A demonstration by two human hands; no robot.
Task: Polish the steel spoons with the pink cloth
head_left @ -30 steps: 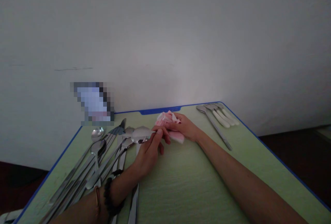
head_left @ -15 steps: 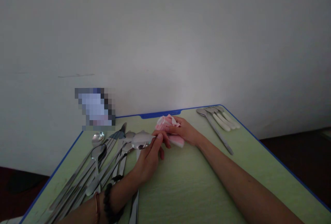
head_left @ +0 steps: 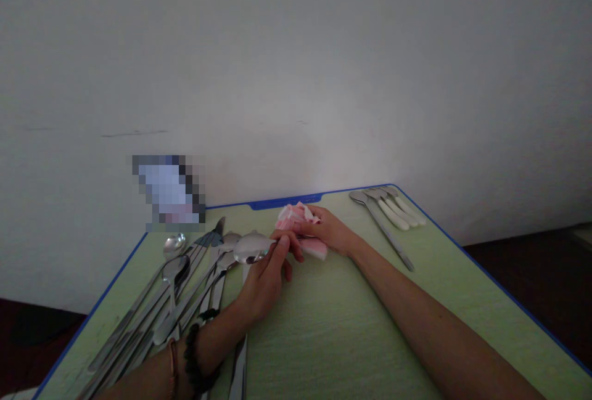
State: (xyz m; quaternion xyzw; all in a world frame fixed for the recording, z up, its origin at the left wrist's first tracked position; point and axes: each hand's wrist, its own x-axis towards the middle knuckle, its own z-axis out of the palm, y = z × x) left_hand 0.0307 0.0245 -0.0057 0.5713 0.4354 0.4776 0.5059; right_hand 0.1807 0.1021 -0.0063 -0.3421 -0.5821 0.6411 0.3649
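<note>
Between the thumb and fingers of my left hand [head_left: 268, 277] is a shiny metal spoon [head_left: 251, 248], its bowl pointing left. My right hand [head_left: 330, 232] is closed around a crumpled pink and white cloth [head_left: 298, 215]. The spoon's handle runs toward that cloth, and the far part of it is hidden by my fingers and the cloth. A corner of the cloth hangs below my right fingers. Both hands are close together above the middle of the table.
Several metal spoons and knives [head_left: 139, 320] lie in a heap at the left of the green, blue-edged table [head_left: 333, 338]. At the right lie a long spoon [head_left: 386, 233] and white-handled forks [head_left: 393, 212]. A blurred phone-like object [head_left: 169, 190] leans on the wall [head_left: 296, 79].
The whole view has shifted very slightly. Both hands keep the same hold on the spoon and the cloth, with hardly any movement between them.
</note>
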